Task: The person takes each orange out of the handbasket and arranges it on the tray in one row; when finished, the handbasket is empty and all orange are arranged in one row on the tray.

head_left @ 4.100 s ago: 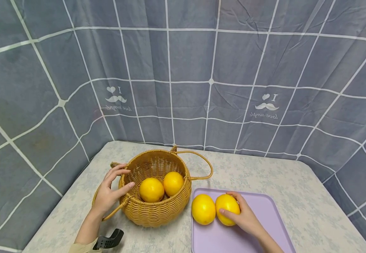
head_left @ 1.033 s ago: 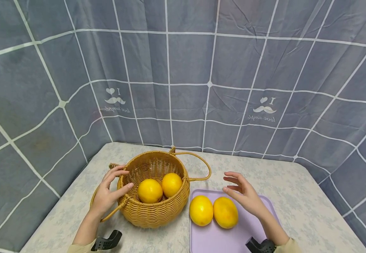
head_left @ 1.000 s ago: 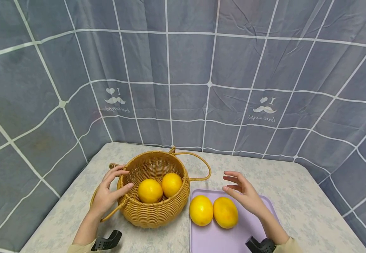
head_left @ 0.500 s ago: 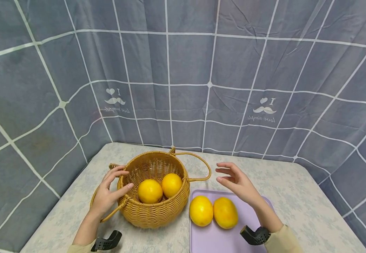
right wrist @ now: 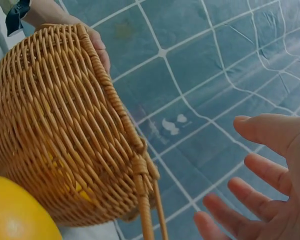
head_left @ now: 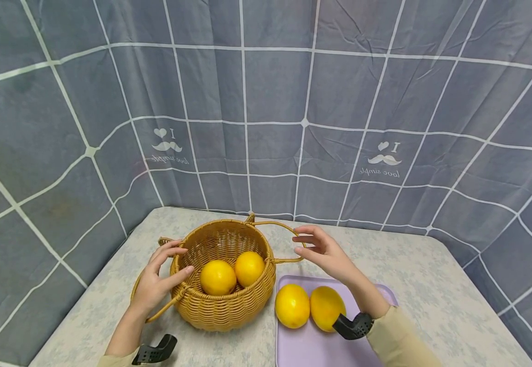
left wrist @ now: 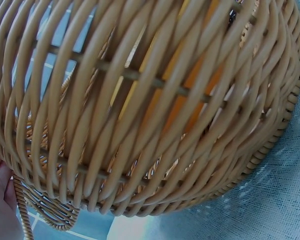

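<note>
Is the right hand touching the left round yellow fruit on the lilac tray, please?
Apart: the head view shows tablecloth and tray rim between right hand and yellow fruit.

Basket (head_left: 224,313): woven wicker-look, ribbed, slight sheen. Fruit (head_left: 292,306) smooth, glossy. Tray (head_left: 313,349) smooth matt plastic, curtain (head_left: 275,148) creased matt cloth.

Basket (head_left: 224,316): on the table (head_left: 431,285), between left hand (head_left: 151,285) and right hand (head_left: 327,255).
Basket fruits (head_left: 218,278): two, inside, right of the left hand.
Tray (head_left: 311,346): on the table, at near side of the right hand.
Tray fruits (head_left: 292,306): two, on it.
Curtain (head_left: 270,148): behind both hands.
</note>
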Motion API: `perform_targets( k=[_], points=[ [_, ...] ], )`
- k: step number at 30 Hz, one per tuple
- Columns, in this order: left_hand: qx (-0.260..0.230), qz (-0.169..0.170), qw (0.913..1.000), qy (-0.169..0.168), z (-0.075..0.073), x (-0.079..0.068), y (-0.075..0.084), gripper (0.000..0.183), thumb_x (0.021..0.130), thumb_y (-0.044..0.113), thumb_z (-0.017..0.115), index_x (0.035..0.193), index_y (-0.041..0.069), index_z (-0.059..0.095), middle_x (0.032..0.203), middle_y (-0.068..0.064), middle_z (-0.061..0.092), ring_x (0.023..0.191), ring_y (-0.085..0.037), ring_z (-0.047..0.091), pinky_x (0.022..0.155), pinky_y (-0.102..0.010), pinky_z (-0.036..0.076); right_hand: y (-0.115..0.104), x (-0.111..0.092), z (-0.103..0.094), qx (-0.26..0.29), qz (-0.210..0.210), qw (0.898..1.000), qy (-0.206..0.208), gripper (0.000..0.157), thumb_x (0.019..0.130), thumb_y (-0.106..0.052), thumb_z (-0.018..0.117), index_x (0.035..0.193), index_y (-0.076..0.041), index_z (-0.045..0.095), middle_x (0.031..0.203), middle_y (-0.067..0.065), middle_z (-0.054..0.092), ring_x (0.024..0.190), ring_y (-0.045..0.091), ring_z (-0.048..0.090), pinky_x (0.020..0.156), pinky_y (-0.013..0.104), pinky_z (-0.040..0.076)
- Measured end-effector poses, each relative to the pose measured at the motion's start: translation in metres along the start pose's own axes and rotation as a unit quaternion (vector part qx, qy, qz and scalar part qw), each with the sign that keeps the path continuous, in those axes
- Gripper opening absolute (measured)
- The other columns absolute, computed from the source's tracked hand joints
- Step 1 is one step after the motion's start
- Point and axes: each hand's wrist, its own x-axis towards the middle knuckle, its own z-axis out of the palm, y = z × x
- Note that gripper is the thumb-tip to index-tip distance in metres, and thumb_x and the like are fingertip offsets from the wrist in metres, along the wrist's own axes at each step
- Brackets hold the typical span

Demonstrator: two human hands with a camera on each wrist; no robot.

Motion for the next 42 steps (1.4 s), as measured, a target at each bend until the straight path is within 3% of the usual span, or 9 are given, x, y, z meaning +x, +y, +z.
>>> perform_targets(
  k=[13,24,42],
  points=[
    [0.002,0.001,1.0,0.003,0.0,0.0,0.0,0.035,0.082,0.011,0.072,0.115,0.005,0.06,0.14,-0.007,0.039,0.135,-0.033,0.021,0.099,-0.07,0.014,-0.008,0.032,0.022,0.012,0.011,0.999,-0.035,0.037,0.092,-0.013,0.061,0.127,-0.006,0.049,0.131,0.012,0.048,0.119,0.031,0.051,0.093,0.041,0.048],
    [-0.001,0.002,1.0,0.002,0.0,0.001,-0.001,0.035,0.082,0.01,0.072,0.115,0.004,0.06,0.141,-0.009,0.039,0.136,-0.034,0.02,0.1,-0.07,0.013,-0.009,0.054,0.038,0.029,0.029,0.998,-0.045,0.042,0.092,-0.011,0.061,0.13,0.0,0.047,0.133,0.015,0.048,0.119,0.03,0.051,0.095,0.039,0.046],
    [0.004,0.003,1.0,0.002,0.0,0.0,-0.001,0.036,0.083,0.01,0.072,0.116,0.004,0.06,0.141,-0.007,0.039,0.136,-0.034,0.02,0.1,-0.071,0.013,-0.012,0.082,0.05,0.029,0.037,0.996,-0.072,0.045,0.092,-0.019,0.062,0.131,-0.002,0.047,0.134,0.016,0.047,0.118,0.026,0.051,0.093,0.034,0.048]
  ],
)
